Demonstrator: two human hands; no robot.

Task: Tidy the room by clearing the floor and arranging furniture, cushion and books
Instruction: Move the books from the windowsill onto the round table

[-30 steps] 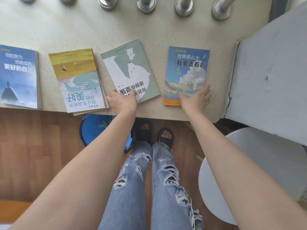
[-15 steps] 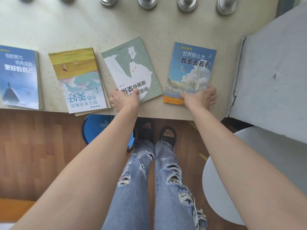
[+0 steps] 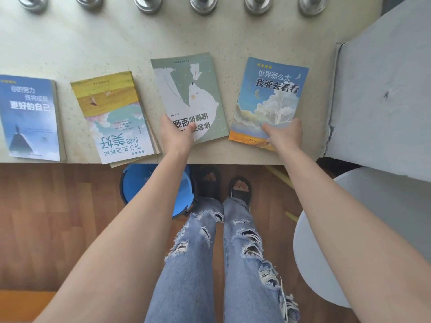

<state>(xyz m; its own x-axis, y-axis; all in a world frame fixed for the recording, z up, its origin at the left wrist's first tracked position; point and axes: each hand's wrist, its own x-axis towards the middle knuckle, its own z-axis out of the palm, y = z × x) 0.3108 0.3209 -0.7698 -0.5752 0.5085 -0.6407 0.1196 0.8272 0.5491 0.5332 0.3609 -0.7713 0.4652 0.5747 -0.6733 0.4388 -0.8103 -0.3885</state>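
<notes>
Our left hand [image 3: 176, 134] grips the near edge of the bear book [image 3: 186, 94], our right hand [image 3: 283, 134] the cloud book [image 3: 270, 99], both on the tabletop [image 3: 210, 36]. A careless pull could tip either book off the near edge onto the floor.

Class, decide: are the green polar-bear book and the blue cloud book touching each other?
Apart. The head view shows a bare strip of ledge between the green polar-bear book and the blue cloud book.

4 books [image 3: 189, 96] lie side by side on the ledge [image 3: 116, 43]; bucket [image 3: 140, 180] below.
</notes>
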